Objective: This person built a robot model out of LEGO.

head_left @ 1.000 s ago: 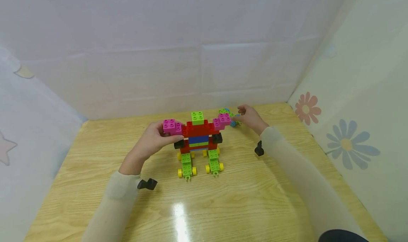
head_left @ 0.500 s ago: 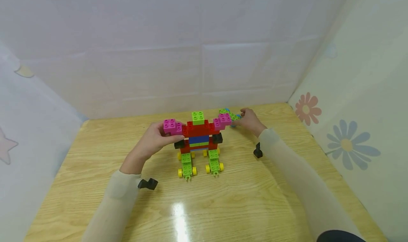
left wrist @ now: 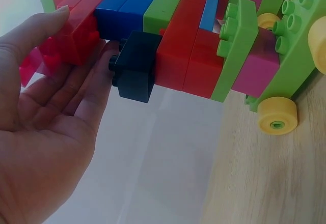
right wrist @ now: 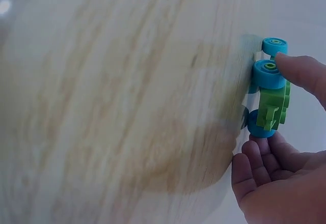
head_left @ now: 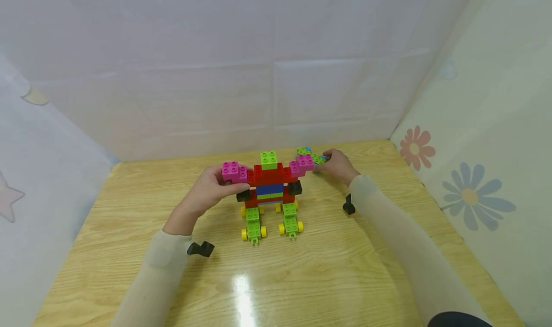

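Observation:
A toy robot of building bricks stands upright on two green wheeled bases with yellow wheels. It has a lime head, red shoulders, pink arms and a blue middle. My left hand grips it at the shoulder on the left; in the left wrist view the thumb lies along a red brick, fingers behind, close to a black brick. Behind the robot's other arm, my right hand holds a green brick car base with blue wheels, thumb on one wheel and fingertips under another. The pink arm partly covers this car base in the head view.
The wooden table carries both toys, with the car base near its back edge. A pale wall sheet rises right behind. Side sheets with printed flowers bound the table. A black wrist mount sits below my left wrist.
My right hand has moved slightly down and in and taken hold of the green car base, which has turned a little. My left hand and the robot have hardly moved.

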Tool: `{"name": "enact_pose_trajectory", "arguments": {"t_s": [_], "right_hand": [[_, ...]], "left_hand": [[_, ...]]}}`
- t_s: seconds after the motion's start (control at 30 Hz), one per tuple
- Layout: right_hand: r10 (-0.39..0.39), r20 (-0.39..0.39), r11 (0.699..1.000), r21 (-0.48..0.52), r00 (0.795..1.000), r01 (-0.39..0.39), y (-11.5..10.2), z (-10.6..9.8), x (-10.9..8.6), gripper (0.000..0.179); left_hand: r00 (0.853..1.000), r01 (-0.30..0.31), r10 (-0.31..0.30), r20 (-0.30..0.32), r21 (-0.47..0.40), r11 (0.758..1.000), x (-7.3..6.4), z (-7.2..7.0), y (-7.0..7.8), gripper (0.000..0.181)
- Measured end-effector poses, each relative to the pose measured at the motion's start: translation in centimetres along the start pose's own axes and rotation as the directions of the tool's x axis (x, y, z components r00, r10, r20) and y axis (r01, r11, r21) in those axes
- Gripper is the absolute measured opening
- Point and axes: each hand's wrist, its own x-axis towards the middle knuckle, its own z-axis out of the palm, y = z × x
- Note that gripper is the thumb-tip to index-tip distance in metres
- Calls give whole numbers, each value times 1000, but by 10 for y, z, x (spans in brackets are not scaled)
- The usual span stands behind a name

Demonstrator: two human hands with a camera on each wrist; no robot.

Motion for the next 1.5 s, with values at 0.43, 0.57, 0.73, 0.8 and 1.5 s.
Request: {"name": "enact_pose_trajectory", "arguments": {"t_s": [0.43,0.57,0.73,0.8,1.5], "right_hand": [[9,-25,1000,-5,1000,-9,-2,-2,-7,78],[15,-19,1000,16,1000,-15,-2,-4,-10,77],[12,-11,1000,24,1000,-12,-1,-9,-13,79],[-1,-9,1000,24,1000,2,-2,-12,-17,80],[-198,66,975,-93,978,203,-92,-63,-73,77]], "left_hand": [[1000,-20,20,8,-3,1000,0,0,1,43],[999,-33,33,12,-8,999,0,-1,1,42],[1000,-26,26,8,-15,1000,1,-2,-1,41],[1000,-21,22,8,-14,1000,1,-2,0,42],[1000,12,-12,3,-14,1000,1,1,4,47]]}}
